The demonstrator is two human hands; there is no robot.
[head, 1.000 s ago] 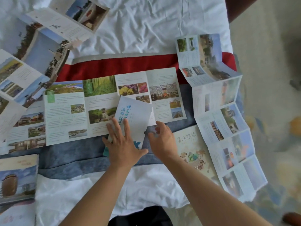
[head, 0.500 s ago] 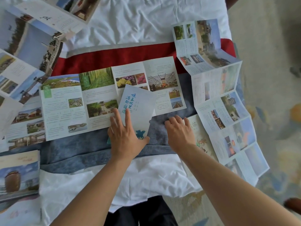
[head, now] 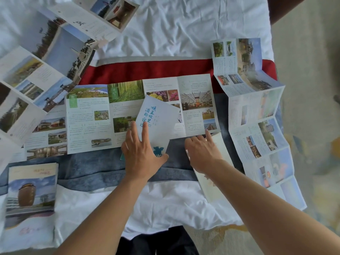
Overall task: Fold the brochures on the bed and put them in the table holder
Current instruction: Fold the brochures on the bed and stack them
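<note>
A folded white brochure (head: 158,118) with blue writing lies tilted at the middle of the bed. My left hand (head: 141,153) presses flat on its lower part, fingers spread. Under it lies a wide unfolded brochure (head: 103,116) with garden photos. My right hand (head: 202,151) rests palm down beside the folded one, fingertips at the wide brochure's lower right corner, on top of a cream folded brochure (head: 211,184). A long accordion brochure (head: 257,116) runs down the right side of the bed. No table holder is in view.
More unfolded brochures (head: 46,57) cover the bed's upper left. A folded brochure (head: 31,190) with a round brown building lies at the lower left. A red and blue runner (head: 147,70) crosses the white bed. Carpeted floor (head: 312,89) is on the right.
My right hand slid from the folded brochure's edge to the right, onto the cream brochure, then up to the wide brochure's corner. My left hand stayed pressed on the folded brochure.
</note>
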